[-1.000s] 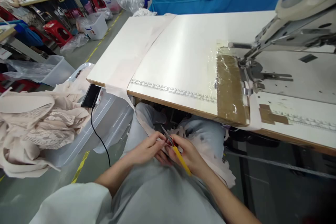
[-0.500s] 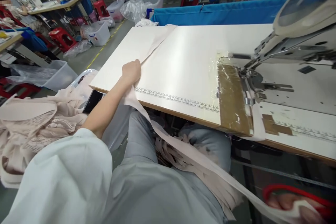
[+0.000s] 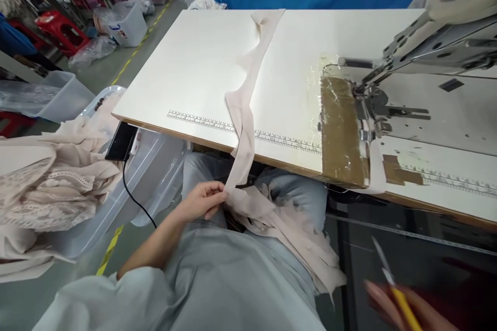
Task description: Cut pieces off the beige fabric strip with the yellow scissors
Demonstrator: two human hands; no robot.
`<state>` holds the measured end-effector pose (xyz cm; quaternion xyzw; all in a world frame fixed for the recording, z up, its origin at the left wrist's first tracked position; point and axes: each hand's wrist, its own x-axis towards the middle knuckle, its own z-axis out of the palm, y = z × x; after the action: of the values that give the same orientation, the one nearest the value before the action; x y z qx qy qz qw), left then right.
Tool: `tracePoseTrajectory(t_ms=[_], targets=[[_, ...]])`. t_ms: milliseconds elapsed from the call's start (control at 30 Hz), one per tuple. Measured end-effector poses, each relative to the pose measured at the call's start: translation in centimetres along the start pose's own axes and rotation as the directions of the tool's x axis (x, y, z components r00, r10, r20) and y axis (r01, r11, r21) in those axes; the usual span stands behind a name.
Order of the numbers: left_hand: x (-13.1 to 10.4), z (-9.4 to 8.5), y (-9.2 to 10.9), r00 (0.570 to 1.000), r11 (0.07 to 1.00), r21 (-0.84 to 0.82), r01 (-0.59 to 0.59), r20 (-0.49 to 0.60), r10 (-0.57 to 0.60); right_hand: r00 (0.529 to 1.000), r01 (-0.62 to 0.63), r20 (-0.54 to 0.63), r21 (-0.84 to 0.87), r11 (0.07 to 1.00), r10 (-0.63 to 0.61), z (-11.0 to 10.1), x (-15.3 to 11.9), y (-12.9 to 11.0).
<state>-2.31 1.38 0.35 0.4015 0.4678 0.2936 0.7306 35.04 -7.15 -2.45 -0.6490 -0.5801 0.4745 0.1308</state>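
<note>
My left hand (image 3: 205, 200) pinches a pale pink fabric strip (image 3: 244, 134) over my lap, thumb against fingertips. The strip runs up across the white sewing table (image 3: 186, 62) to its far edge, twisted and wavy. More strips (image 3: 287, 227) of the same fabric lie bunched on my lap. At the lower right, my right hand (image 3: 404, 305) is blurred and partly out of view. It is closed around a yellow-handled tool (image 3: 402, 300) with a slim pointed metal blade; its exact kind is unclear.
A sewing machine (image 3: 373, 98) stands on the table's right side, beside a brown-taped patch (image 3: 341, 129). A printed ruler (image 3: 202, 122) follows the front edge. At the left, pink lace fabric (image 3: 70, 181) heaps over a clear bin (image 3: 155, 170), near a black phone (image 3: 121, 140) with a cable.
My left hand has come from the tabletop down to my lap, now holding the strip there. The strip's tabletop part lies looser and further right. The red handle at my right hand no longer shows clearly.
</note>
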Motion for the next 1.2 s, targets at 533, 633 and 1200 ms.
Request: tracePoseTrajectory(t_ms=[533, 633, 1200], targets=[[-1.5, 1.2, -1.9, 0.985, 0.973, -0.223, 0.054, -0.150, -0.089, 0.679, 0.483, 0.663, -0.081, 0.872, -0.315, 3.8, 11.2, -14.0], [-1.5, 1.3, -1.9, 0.983, 0.971, -0.233, 0.052, -0.157, -0.091, 0.711, 0.519, 0.630, -0.171, 0.837, -0.313, 4.1, 11.0, -14.3], [-1.5, 1.1, -1.9, 0.979, 0.976, -0.208, 0.066, -0.176, -0.104, 0.803, 0.577, 0.451, -0.426, 0.697, -0.389, 4.8, 10.5, -13.8]])
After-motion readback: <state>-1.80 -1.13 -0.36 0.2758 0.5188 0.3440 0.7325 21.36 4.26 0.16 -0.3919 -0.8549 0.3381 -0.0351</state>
